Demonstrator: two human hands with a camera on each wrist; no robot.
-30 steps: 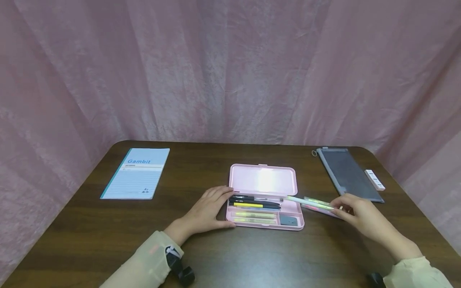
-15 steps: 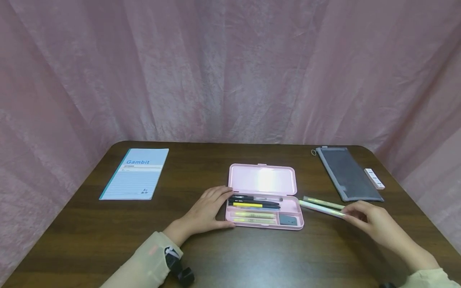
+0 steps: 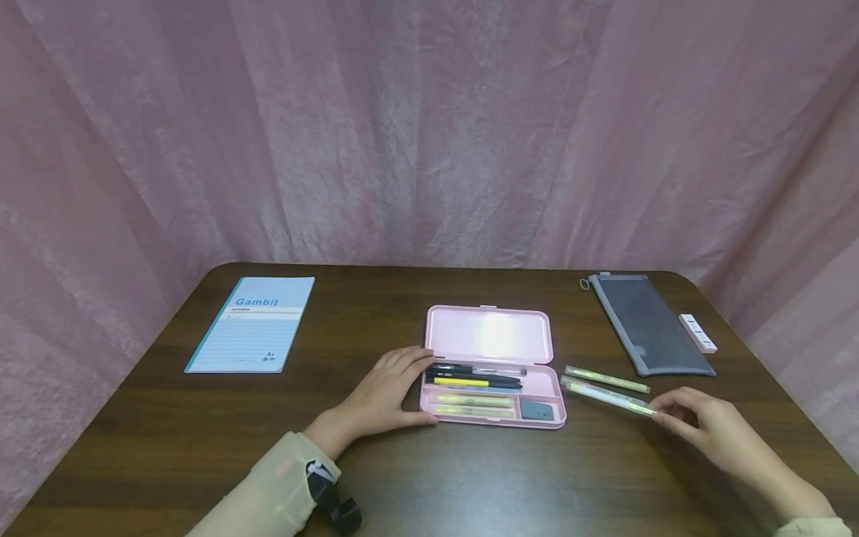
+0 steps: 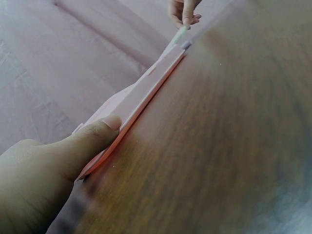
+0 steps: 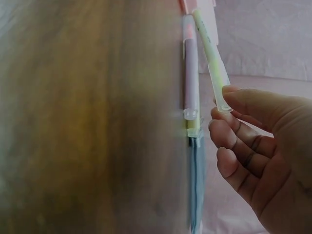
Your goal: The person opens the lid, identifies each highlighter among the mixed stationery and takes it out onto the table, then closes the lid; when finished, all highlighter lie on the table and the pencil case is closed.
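My left hand grips the left end of an open pink pencil case, the thumb at its front edge and the fingers toward the back. In the left wrist view the thumb presses on the case wall. Thumb and fingertips of my right hand pinch the near end of a pale green highlighter with a clear cap. It slants just right of the case, raised over a purple highlighter on the table. Behind them lies a yellow-green highlighter.
In the case are black pens, a yellow pen, yellow highlighters and a grey eraser. A notebook lies on the left. At the back right are a grey zip pouch and a small white block.
My right hand has drawn the highlighter rightward and nearer to me; its far end no longer overlaps the case. The left hand has stayed on the case.
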